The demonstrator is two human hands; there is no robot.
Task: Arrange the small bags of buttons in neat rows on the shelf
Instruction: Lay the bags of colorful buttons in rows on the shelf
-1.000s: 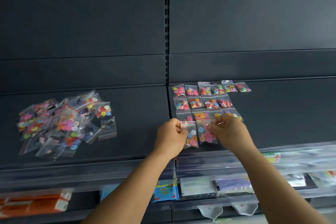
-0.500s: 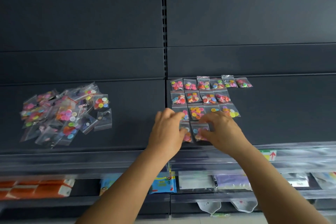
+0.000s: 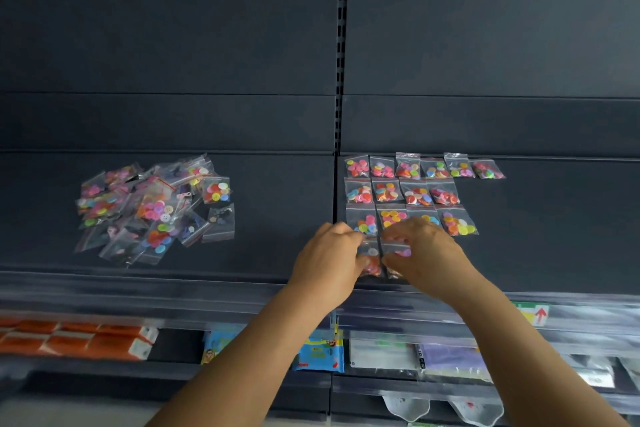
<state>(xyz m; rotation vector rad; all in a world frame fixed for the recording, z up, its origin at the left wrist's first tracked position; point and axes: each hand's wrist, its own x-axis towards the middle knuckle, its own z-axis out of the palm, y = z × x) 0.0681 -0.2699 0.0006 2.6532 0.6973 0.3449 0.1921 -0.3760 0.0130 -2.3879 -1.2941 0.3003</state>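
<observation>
Centrally, the left hand (image 3: 329, 262) and right hand (image 3: 424, 253) each pinch a bag of buttons (image 3: 370, 258) on the shelf (image 3: 277, 218).

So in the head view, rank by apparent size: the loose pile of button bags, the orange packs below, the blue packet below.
1. Loose pile of button bags
2. Orange packs, cut off by the frame edge
3. Blue packet, partly behind an arm

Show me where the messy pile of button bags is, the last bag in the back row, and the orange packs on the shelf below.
Loose pile of button bags (image 3: 152, 208): head view, on the heap's middle.
Rightmost bag of the back row (image 3: 488, 170): head view, on its buttons.
Orange packs (image 3: 76, 340): head view, on their orange front.
</observation>
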